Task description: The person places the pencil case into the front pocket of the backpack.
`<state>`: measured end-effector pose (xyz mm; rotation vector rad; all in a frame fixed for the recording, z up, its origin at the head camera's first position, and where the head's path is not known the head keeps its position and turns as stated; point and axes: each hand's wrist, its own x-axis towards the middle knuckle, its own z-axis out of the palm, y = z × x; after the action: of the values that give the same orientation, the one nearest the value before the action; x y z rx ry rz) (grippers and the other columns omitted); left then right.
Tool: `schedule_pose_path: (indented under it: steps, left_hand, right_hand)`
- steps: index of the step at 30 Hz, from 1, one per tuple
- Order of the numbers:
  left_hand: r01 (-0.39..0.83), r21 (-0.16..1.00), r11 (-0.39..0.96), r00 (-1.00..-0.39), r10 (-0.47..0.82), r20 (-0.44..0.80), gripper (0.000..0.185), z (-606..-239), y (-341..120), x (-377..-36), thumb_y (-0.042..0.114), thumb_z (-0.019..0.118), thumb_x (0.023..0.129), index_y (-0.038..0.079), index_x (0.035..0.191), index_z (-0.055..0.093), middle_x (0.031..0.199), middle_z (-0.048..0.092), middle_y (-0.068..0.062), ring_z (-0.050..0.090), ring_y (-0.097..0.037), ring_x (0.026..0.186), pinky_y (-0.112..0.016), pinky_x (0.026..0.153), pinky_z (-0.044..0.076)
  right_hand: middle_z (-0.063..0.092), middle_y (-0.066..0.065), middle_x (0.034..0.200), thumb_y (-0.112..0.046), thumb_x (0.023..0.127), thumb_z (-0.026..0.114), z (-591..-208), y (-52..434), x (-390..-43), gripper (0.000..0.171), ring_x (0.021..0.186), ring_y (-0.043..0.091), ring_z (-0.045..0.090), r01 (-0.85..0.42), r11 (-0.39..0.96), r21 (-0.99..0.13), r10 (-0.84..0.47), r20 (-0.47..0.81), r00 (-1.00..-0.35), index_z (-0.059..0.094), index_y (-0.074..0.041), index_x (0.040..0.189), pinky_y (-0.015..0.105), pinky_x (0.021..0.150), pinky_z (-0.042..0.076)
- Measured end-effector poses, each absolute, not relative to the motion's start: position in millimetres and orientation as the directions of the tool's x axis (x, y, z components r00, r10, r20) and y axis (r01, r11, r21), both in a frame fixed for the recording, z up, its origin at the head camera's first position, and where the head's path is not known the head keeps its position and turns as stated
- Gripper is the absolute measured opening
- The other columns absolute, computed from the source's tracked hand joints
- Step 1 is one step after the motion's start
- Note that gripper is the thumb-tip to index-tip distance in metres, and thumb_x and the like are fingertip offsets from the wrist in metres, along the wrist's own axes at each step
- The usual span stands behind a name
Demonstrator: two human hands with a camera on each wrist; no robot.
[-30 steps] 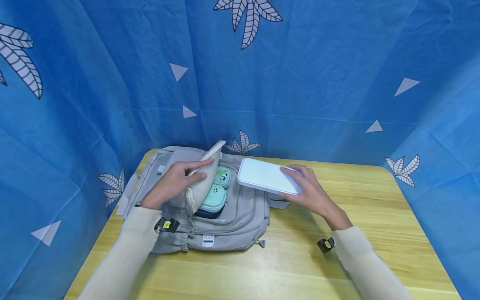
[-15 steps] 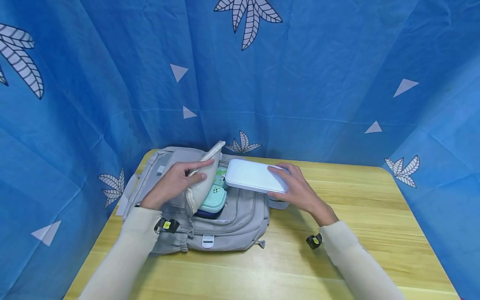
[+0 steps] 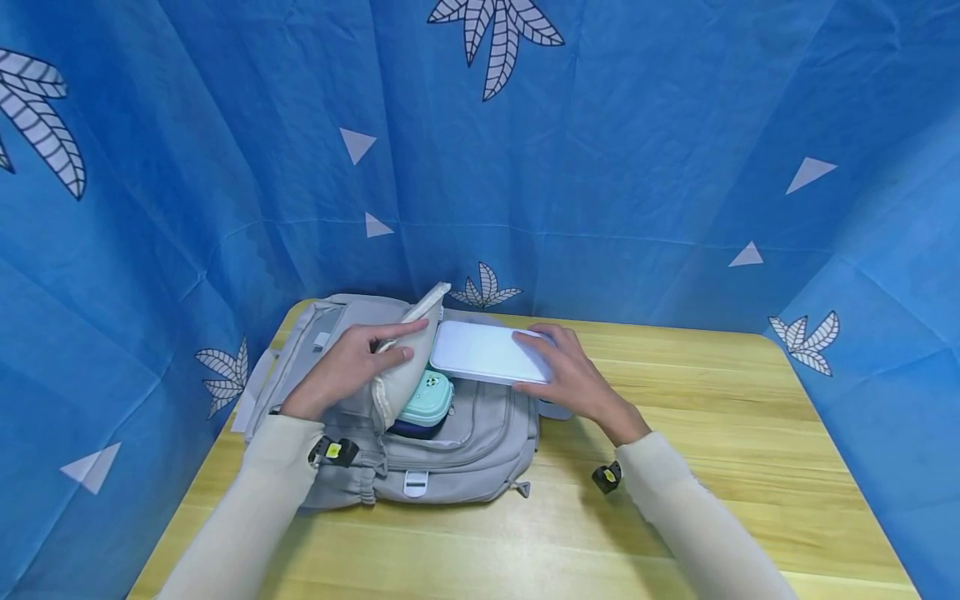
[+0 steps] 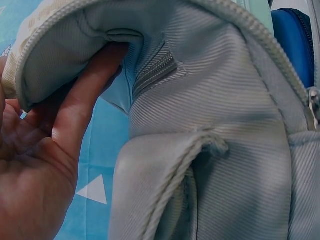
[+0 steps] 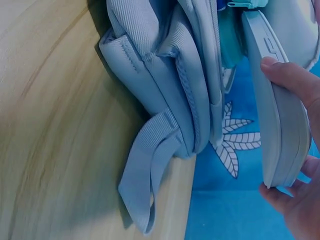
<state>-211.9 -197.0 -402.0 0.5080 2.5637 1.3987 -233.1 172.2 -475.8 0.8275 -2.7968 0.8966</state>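
Observation:
A grey backpack (image 3: 495,437) lies on the table with its front pocket unzipped. My left hand (image 3: 347,368) holds up the pocket's cream flap (image 3: 405,383) between thumb and fingers; the left wrist view shows the thumb (image 4: 82,107) against its grey side. Inside the pocket, a mint-green zip case (image 3: 429,400) sits above a dark blue item (image 3: 417,430). My right hand (image 3: 577,379) grips a flat white rectangular case (image 3: 487,352) by its right end. The case's left end is over the pocket, beside the flap, and covers a second green case in the head view.
The backpack rests on a wooden table (image 3: 720,433), toward its left back. A strap (image 5: 145,175) hangs loose from the bag's side. A blue curtain (image 3: 645,150) with leaf prints stands behind and on both sides.
My right hand has moved left with the white case, bringing it over the pocket and covering the far green case. The left hand and flap have stayed in place.

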Motion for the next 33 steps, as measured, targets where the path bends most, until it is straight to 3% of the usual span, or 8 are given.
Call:
schedule_pose_path:
  steps: [14,19,22,27,33]
  left_hand:
    - [0.200,0.841,0.502,-0.927,0.376,-0.004,0.046,-401.2,-196.1,-211.8,0.022,0.068,0.109,0.026,0.155,0.063,0.162,0.057,-0.016,0.063,-0.028,0.120,-0.032,0.089,0.056]
    - [0.207,0.843,0.496,-0.924,0.382,0.003,0.046,-400.5,-195.3,-211.9,0.023,0.068,0.110,0.026,0.156,0.062,0.162,0.057,-0.017,0.063,-0.028,0.122,-0.031,0.090,0.056]
    - [0.210,0.842,0.496,-0.923,0.384,0.004,0.047,-400.1,-195.3,-211.7,0.023,0.068,0.110,0.026,0.156,0.062,0.161,0.057,-0.017,0.064,-0.028,0.121,-0.031,0.089,0.056]
    - [0.214,0.839,0.500,-0.921,0.389,0.003,0.046,-399.9,-195.2,-211.6,0.022,0.067,0.110,0.026,0.156,0.062,0.162,0.056,-0.016,0.063,-0.028,0.124,-0.033,0.091,0.055]
    - [0.228,0.842,0.489,-0.918,0.397,0.018,0.046,-399.9,-194.5,-212.0,0.020,0.067,0.110,0.024,0.155,0.063,0.162,0.057,-0.015,0.062,-0.028,0.124,-0.029,0.093,0.053]
  right_hand:
    - [0.049,0.021,0.160,-0.036,0.087,0.093,-479.2,146.1,-236.2,0.080,0.146,0.045,0.042,-0.565,0.645,-0.514,-0.489,0.290,-0.823,0.060,-0.012,0.157,0.067,0.115,0.044]
    - [0.050,0.017,0.160,-0.049,0.089,0.089,-494.3,143.8,-246.8,0.081,0.144,0.041,0.045,-0.592,0.614,-0.521,-0.488,0.339,-0.805,0.059,-0.019,0.158,0.063,0.111,0.048]
    - [0.051,0.020,0.158,-0.047,0.088,0.090,-492.9,139.3,-245.4,0.081,0.141,0.045,0.046,-0.593,0.610,-0.526,-0.487,0.341,-0.804,0.060,-0.018,0.157,0.067,0.107,0.049]
    - [0.050,0.019,0.159,-0.052,0.089,0.088,-505.0,135.4,-251.7,0.081,0.142,0.043,0.046,-0.616,0.606,-0.503,-0.493,0.371,-0.787,0.060,-0.020,0.157,0.064,0.110,0.048]
    - [0.049,0.023,0.160,-0.044,0.090,0.089,-492.9,123.0,-248.8,0.080,0.144,0.045,0.046,-0.601,0.626,-0.497,-0.506,0.326,-0.798,0.059,-0.014,0.157,0.064,0.114,0.046]
